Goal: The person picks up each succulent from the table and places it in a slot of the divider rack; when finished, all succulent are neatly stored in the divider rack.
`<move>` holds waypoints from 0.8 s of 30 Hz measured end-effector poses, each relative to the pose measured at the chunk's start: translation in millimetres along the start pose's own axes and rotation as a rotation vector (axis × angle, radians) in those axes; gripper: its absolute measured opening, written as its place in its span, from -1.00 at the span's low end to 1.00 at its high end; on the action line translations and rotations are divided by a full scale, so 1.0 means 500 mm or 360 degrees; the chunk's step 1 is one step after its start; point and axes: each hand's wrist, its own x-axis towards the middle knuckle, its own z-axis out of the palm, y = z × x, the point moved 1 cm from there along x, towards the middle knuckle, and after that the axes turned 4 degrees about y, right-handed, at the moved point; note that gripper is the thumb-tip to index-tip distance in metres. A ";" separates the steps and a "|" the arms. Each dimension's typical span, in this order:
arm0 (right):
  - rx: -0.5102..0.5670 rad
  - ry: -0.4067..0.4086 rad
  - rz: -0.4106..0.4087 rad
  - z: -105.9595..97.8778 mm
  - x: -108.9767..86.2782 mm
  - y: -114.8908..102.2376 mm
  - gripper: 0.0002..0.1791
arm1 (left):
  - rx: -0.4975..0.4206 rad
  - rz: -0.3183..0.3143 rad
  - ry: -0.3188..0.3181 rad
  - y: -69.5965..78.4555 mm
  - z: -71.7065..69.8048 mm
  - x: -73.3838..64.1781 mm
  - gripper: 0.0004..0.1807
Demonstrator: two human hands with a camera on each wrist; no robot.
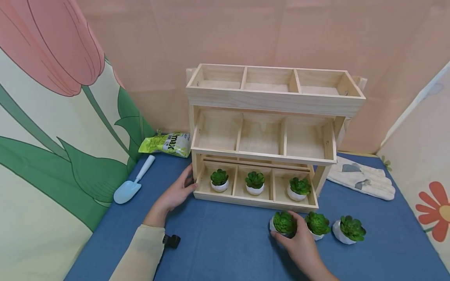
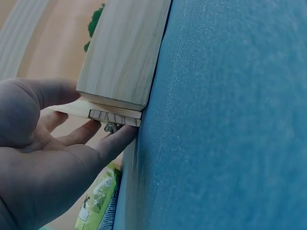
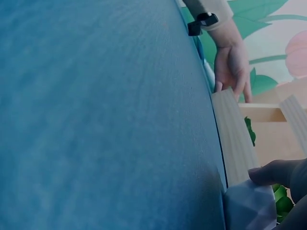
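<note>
While the left hand (image 1: 177, 194) grips the rack (image 1: 274, 100) and the right hand (image 1: 302, 246) a lower-centre succulent (image 1: 283, 223), a loose pinch could drop it.

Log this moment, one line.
left hand: holds shelf at lower left; right hand: grips potted succulent; bottom tier: three succulents; table: two more succulents

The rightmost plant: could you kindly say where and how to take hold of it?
The rightmost plant is probably best gripped by its pot, coming from the right, since its leaves spread wide above, bare cloth lies on that side and another plant stands to its left.
</note>
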 end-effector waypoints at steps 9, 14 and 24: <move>0.0015 0.0042 -0.0013 0.005 -0.001 -0.005 0.07 | 0.0000 -0.0006 0.0005 -0.002 0.000 -0.001 -0.10; 0.0013 0.0062 -0.0041 0.009 -0.002 -0.006 0.04 | 0.0004 -0.0003 -0.0003 -0.002 -0.001 0.001 -0.09; 0.0028 0.0074 -0.0088 0.009 -0.006 -0.027 0.00 | -0.0017 -0.0001 0.0000 -0.001 -0.001 -0.001 -0.09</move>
